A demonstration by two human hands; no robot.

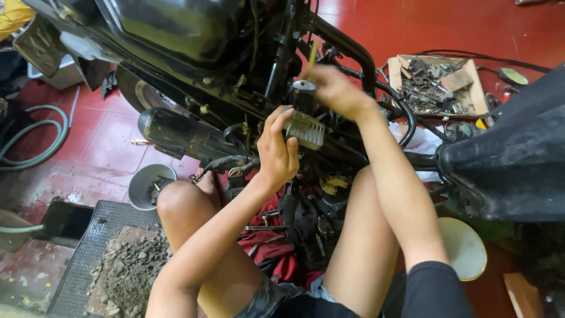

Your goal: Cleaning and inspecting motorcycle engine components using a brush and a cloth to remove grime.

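A black motorcycle [194, 41] fills the top of the view, its frame tubes [353, 50] and wiring exposed. My left hand [276, 150] grips a ribbed silver metal part [306, 129] against the frame. My right hand [332, 88] is blurred above it and closed around a thin yellow-handled tool [313, 54] that points up into the frame. A small silver cap [303, 86] sits just left of my right hand. My bare knees flank a heap of tools and red cloth [276, 247] on the floor.
A cardboard box of metal parts [438, 82] lies at the upper right. A metal bowl [150, 185] holds small parts by my left knee. The black exhaust [176, 135], a green hose [29, 141], a black rubber mat with rubble [118, 265] and a pale round stool [465, 247] surround me on red tiles.
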